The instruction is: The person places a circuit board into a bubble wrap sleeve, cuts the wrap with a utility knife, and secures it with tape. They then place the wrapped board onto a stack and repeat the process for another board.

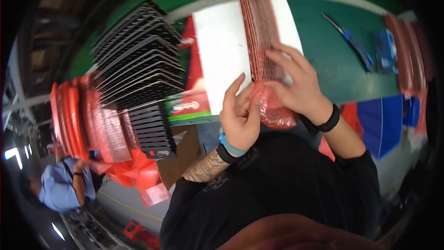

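Green bench [326, 71] and its surroundings, left to right.
Pink bubble-wrap stack [106, 129]; black slotted panels [141, 55], ranked; white sheet [219, 41]; my left hand [239, 116], thumb and fingers closed on the pink wrap bundle's [259, 32] near end; said bundle, lengthwise over the sheet; my right hand [303, 85], fingers spread along its right side, thumb by the near end, whether gripping I cannot tell; blue-handled tool [356, 48]; second pink stack [409, 58].

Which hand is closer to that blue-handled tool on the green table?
Right. The right hand is at the pink bubble wrap, lower left of the blue-handled tool; the left hand is farther left.
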`<state>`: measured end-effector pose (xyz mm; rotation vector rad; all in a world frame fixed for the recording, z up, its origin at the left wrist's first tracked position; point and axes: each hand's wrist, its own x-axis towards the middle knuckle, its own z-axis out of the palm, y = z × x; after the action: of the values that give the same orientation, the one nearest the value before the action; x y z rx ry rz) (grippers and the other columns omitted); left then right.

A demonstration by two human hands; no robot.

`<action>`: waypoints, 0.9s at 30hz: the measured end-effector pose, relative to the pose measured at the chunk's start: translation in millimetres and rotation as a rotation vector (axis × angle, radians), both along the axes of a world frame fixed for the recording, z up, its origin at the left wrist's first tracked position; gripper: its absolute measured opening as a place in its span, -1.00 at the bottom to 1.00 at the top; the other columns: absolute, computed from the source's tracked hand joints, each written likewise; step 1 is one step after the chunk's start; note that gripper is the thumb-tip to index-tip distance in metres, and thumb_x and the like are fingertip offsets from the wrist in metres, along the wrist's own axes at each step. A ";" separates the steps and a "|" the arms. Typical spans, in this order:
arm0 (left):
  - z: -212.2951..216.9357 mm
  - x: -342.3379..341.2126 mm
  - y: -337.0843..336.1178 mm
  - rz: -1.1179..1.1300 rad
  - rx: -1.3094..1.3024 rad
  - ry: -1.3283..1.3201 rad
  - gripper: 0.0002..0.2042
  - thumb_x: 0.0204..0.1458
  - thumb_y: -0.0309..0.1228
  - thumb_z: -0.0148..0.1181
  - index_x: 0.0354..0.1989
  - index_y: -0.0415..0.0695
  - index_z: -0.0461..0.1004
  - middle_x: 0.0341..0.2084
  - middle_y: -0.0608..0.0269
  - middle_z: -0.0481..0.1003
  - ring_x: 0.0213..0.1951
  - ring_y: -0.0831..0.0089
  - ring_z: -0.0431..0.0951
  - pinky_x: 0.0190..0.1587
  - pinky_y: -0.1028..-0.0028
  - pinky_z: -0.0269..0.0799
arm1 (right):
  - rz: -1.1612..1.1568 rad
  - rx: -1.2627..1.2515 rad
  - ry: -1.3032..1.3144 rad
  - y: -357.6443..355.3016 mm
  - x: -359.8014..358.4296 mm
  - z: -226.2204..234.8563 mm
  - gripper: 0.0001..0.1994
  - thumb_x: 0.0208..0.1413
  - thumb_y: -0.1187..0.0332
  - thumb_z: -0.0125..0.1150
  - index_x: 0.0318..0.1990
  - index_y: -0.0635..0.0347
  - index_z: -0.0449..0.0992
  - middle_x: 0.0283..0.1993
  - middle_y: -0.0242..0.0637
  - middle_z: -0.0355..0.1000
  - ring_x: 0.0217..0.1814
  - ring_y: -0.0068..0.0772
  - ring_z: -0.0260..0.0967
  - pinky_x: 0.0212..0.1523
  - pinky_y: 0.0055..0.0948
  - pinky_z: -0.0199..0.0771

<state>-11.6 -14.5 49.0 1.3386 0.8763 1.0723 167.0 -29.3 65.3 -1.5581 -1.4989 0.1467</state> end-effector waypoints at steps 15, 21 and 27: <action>-8.2 -39.3 51.0 -0.223 -0.788 -0.167 -0.44 0.10 -0.62 0.22 0.29 -0.25 0.19 -0.26 0.10 0.54 -0.34 0.41 0.60 -0.27 0.45 0.60 | 0.671 -0.426 -0.428 29.0 35.3 112.5 -0.58 0.00 0.31 0.46 0.03 0.28 0.61 0.10 -0.07 0.51 0.10 -0.10 0.51 0.04 -0.29 0.57; -21.0 -42.2 32.6 -0.269 -0.424 0.139 -0.36 0.09 -0.57 0.27 0.35 -0.17 0.14 -0.34 0.16 0.58 -0.37 0.45 0.62 -0.32 0.46 0.60 | 0.553 -0.830 -0.103 246.3 72.1 130.8 -0.59 0.18 0.16 0.36 0.06 0.26 0.63 -0.06 -0.14 0.65 -0.05 -0.29 0.61 0.00 -0.30 0.60; -18.7 -44.7 50.5 -0.336 -0.368 0.110 -0.30 0.21 -0.58 0.19 0.49 -0.05 0.00 -0.32 0.23 0.61 -0.34 0.60 0.59 -0.32 0.58 0.56 | 0.300 -0.794 -0.760 471.4 144.4 11.5 -0.34 0.21 0.09 0.27 0.44 0.03 0.29 0.43 0.03 0.29 0.49 0.01 0.21 0.46 -0.13 0.20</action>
<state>-56.3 36.0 30.3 1.1861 0.8447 0.5508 311.4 442.2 76.9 -2.1279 -2.4758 0.3888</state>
